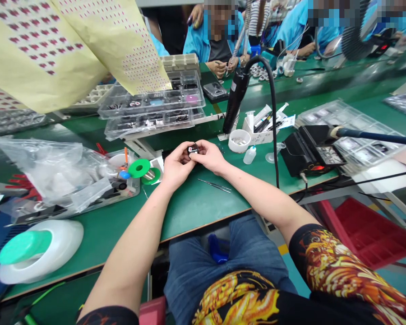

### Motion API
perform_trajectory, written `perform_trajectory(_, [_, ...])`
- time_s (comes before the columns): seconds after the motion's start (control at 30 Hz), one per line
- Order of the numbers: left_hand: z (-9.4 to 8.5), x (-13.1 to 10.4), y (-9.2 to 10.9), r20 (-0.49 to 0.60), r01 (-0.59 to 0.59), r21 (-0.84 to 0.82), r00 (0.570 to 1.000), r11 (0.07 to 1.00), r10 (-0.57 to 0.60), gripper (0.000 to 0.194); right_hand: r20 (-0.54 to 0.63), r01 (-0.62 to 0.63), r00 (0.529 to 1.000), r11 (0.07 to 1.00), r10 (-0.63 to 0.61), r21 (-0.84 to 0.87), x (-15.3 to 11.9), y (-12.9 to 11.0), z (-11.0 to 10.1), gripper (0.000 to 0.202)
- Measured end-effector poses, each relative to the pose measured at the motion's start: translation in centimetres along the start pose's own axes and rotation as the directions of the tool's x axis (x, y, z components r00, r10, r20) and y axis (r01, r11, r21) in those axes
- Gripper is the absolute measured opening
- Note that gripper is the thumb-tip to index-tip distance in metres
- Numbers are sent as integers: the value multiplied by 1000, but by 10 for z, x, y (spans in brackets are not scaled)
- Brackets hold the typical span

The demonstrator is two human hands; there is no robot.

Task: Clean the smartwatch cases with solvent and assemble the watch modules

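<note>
Both hands meet above the green bench. Between their fingertips is a small dark part [193, 150] with a white and red patch on its face; its exact kind is too small to tell. My left hand [177, 164] is closed on its left side, my right hand [210, 156] on its right side. The fingers cover much of the part. Just below my right hand, a pair of tweezers [215, 185] lies flat on the bench. Green spools [140, 168] of wire stand to the left of my left hand. A small white bottle [249, 155] and a white round dish [239, 143] are right of my right hand.
A black tool [236, 97] with a thick cable stands upright behind the dish. At the right sits a black soldering station [299, 151]. Stacked clear compartment trays [152, 110], hanging yellow sheets [88, 49] and a plastic bag [59, 164] occupy the left. Co-workers [219, 49] sit opposite.
</note>
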State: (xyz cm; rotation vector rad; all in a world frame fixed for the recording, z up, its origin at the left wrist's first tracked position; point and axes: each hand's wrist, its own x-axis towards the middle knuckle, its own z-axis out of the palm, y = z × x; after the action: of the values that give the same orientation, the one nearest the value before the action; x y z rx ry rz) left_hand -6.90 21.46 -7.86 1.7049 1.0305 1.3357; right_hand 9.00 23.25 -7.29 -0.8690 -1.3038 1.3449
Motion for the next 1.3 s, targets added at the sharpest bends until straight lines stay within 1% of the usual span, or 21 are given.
perform_trajectory(0.13, [0,0,-1,4,-9,11,1000,1000,9,56,-10,3,1000,1000,-3,1,0,0,0,33])
perform_trajectory(0.3, [-2,3,1,-12,22,-57,1000,998,-23,57,27,5,1000,1000,-6,19,0,0,0,37])
perform_trajectory(0.47, [-2,3,2,-14,35,-88,999,996,-36,58,38,3,999,998,-6,69,0,0,0,38])
perform_trajectory(0.67, [-2,3,3,-15,33,-77,999,996,-34,57,34,-7,999,998,4,65,0,-1,1,37])
perform_trajectory(0.87, [0,0,-2,-5,1,-17,1000,1000,-1,55,-1,26,1000,999,-26,19,0,1,0,33])
perform_trajectory(1.1, [-1,1,0,-16,17,-35,1000,999,-18,57,23,21,1000,1000,-21,11,-1,0,0,37])
perform_trajectory(1.3, [-2,3,2,-6,32,-112,999,993,-33,58,23,-2,1000,998,1,66,-1,-6,0,32])
